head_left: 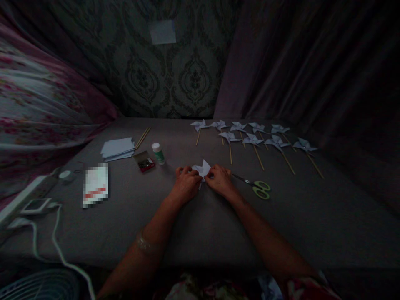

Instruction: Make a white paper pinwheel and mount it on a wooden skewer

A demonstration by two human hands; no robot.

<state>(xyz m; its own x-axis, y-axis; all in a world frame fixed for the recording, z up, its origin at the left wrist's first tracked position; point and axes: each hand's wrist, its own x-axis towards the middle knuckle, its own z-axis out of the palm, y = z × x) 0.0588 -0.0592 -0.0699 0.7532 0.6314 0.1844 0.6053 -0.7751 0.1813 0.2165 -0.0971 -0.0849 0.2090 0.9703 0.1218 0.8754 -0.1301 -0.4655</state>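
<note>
Left hand (186,183) and right hand (220,179) meet near the centre of the frame, both closed on one white paper piece (203,166). Left fingers bend over its left side; right thumb and forefinger pinch its right edge. Pointed corners of the paper stand up between them.

Progress, as judged from the layout: nine paper pinwheels (230,137), each on a stick, lie in two loose rows across the upper right; these look finished. The piece in hand appears partly shaped, with no mounting stick clearly visible. Unused supply, upper left: a stack of white sheets (118,148), apparently unworked, and loose sticks (143,138) beside it. More work seems possible with that stock.

Nearby: left of centre, an open red box (144,162) and, just beside it, a white-capped bottle (158,155); right of centre, green-handled scissors (261,189), tips running toward the right hand.

Hard to make out: light is dim. Fingers cover much of the fold, so its stage is uncertain; a pale sliver below the paper could be a strip or another corner. Box contents, perhaps small metal bits, too dark to identify. Packet (96,181) at left is blurred out.
</note>
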